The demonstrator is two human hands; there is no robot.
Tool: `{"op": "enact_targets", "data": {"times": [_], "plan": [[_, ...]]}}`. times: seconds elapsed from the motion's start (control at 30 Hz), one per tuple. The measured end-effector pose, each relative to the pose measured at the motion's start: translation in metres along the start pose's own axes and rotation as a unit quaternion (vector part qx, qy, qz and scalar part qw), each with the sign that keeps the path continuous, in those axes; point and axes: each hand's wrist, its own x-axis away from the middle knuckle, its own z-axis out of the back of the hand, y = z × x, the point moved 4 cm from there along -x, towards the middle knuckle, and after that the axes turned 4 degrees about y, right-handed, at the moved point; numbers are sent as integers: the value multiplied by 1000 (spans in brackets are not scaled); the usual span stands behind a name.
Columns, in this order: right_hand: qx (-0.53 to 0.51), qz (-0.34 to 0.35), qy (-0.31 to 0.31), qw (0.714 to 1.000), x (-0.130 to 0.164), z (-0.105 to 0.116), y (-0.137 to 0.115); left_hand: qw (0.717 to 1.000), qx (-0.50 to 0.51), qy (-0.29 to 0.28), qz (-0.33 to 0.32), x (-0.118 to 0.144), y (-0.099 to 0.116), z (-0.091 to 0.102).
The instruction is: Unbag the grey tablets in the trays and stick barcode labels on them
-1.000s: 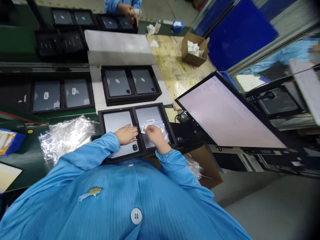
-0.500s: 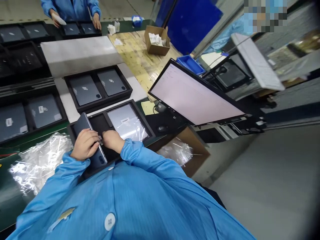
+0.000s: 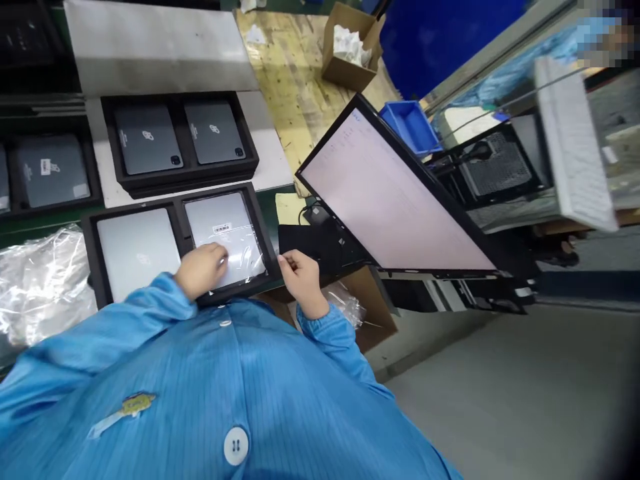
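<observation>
On the near black tray (image 3: 273,250), left hand (image 3: 203,267) lay flat on the film-wrapped tablet (image 3: 223,230), right slot. Right hand (image 3: 300,273), at 3 o'clock, fingers loosely curled; I couldn't see anything held. Left-slot tablet (image 3: 137,247) was seated; film wasn't off.

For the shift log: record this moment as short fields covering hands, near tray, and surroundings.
left hand: rests on the film-wrapped tablet
right hand: off the tray's right edge, fingers pinched, contents too small to tell
near tray: black, two compartments, a tablet in each
left compartment: bare grey tablet
behind: second tray with two dark tablets
right: tilted monitor
left: crumpled clear plastic
</observation>
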Motion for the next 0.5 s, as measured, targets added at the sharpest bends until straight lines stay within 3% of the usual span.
{"op": "enact_targets", "data": {"times": [0.1,0.23,0.37,0.5], "plan": [[-2,15,-14,1000,-6,4,7,998,-18,-8,52,-34,51,-38],[-1,46,-48,998,-20,-1,9,993,-17,12,112,-57,78,-62],[-18,49,-79,995,-34,-12,9,988,36,42,146,-57,69,-57],[-29,68,-131,989,-51,-30,3,970,124,100,181,-32,29,-39]]}}
